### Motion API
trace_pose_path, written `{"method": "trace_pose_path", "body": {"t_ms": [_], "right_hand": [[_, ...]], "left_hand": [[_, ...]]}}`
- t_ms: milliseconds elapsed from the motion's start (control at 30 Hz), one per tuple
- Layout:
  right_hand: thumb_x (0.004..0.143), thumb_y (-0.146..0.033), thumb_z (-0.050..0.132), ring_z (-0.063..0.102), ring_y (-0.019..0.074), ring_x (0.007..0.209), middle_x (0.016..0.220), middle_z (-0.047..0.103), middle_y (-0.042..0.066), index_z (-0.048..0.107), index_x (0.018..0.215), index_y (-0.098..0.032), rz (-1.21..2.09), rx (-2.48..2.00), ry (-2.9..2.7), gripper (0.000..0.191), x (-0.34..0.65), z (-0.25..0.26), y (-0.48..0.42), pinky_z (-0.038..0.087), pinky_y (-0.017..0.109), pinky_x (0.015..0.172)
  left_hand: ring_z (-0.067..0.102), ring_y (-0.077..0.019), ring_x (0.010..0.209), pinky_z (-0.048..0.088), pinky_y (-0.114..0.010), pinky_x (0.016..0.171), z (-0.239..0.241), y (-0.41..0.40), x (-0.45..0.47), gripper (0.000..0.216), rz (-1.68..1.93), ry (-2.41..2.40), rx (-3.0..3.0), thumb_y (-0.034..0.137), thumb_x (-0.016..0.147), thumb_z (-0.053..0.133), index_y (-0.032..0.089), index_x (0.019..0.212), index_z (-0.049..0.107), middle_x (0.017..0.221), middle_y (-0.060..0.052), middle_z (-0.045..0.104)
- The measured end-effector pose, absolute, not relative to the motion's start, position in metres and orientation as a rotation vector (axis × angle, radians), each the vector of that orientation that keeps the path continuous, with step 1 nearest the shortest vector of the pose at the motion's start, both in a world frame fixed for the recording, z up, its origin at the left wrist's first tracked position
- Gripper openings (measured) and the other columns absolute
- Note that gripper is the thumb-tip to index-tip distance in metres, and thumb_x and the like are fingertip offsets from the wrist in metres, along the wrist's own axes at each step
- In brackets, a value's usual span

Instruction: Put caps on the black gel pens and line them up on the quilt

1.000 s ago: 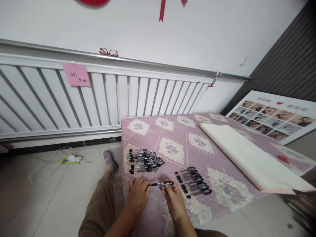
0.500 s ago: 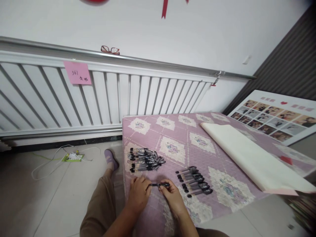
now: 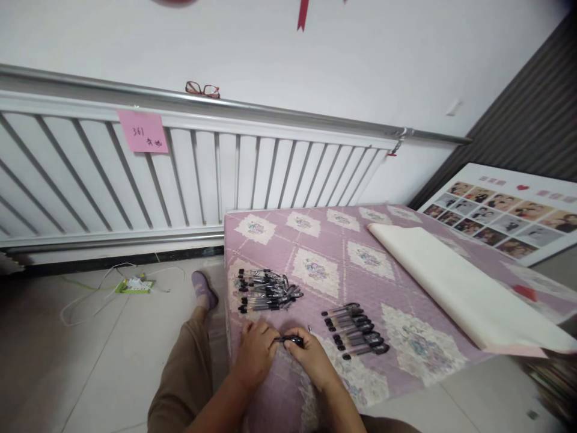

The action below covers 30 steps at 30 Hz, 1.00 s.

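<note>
Low over the near left part of the cloth-covered surface, a black pen runs between my two hands. My left hand is closed on its left end. My right hand pinches its right part with thumb and fingers. A small thin piece sticks up just past the right fingers, too small to make out. Beyond my left hand lies a loose pile of pens with black ends. To the right of my right hand, several pens lie side by side in a slanted row.
A purple flowered cloth covers the surface. A large cream sheet lies folded on the right, near a photo board. A white radiator stands behind, with glasses on its pipe. A power strip lies on the floor.
My right hand has turned slightly and its fingers have closed further over the pen. A thin piece now shows beyond them. My left hand has hardly moved.
</note>
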State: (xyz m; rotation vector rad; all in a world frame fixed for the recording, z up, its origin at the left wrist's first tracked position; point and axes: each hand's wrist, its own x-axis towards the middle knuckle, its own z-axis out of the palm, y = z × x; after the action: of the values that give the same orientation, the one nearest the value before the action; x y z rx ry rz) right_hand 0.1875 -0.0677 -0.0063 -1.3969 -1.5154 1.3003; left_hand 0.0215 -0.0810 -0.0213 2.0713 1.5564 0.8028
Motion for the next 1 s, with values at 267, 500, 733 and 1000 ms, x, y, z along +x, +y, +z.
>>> {"method": "trace_pose_path", "body": {"t_ms": [267,500,733,1000], "right_hand": [[0.071,-0.032,0.061,0.051,0.0135,0.059,0.062,0.056,-0.004,0.061,0.083,-0.020,1.327,-1.442,-1.315,0.017,0.187,-0.015,-0.068,0.040,0.025,0.058],[0.071,-0.037,0.064,0.055,0.0136,0.062,0.065,0.059,-0.003,0.059,0.086,-0.021,1.398,-1.406,-1.167,0.022,0.191,-0.018,-0.069,0.042,0.023,0.058],[0.067,-0.034,0.066,0.057,0.0140,0.065,0.067,0.061,-0.003,0.062,0.086,-0.021,1.444,-1.467,-1.212,0.024,0.194,-0.015,-0.068,0.045,0.025,0.061],[0.066,-0.038,0.066,0.058,0.0145,0.063,0.064,0.061,-0.003,0.063,0.084,-0.021,1.481,-1.483,-1.249,0.025,0.194,-0.010,-0.065,0.046,0.026,0.062]], "left_hand": [[0.052,-0.0213,0.104,0.026,-0.044,0.101,-0.025,-0.082,0.021,0.026,0.847,1.632,2.094,0.021,0.086,0.050,0.027,0.109,0.060,0.109,-0.003,0.062],[0.051,-0.0209,0.102,0.026,-0.044,0.099,-0.020,-0.081,0.022,0.029,0.739,1.638,2.085,0.020,0.092,0.040,0.029,0.107,0.062,0.101,-0.001,0.063],[0.051,-0.0196,0.099,0.025,-0.042,0.099,-0.021,-0.079,0.022,0.027,0.699,1.630,2.073,0.016,0.090,0.039,0.025,0.094,0.064,0.096,-0.002,0.062],[0.051,-0.0187,0.097,0.025,-0.040,0.098,-0.025,-0.079,0.021,0.024,0.730,1.601,2.083,0.015,0.089,0.041,0.024,0.089,0.063,0.095,-0.001,0.061]]}}
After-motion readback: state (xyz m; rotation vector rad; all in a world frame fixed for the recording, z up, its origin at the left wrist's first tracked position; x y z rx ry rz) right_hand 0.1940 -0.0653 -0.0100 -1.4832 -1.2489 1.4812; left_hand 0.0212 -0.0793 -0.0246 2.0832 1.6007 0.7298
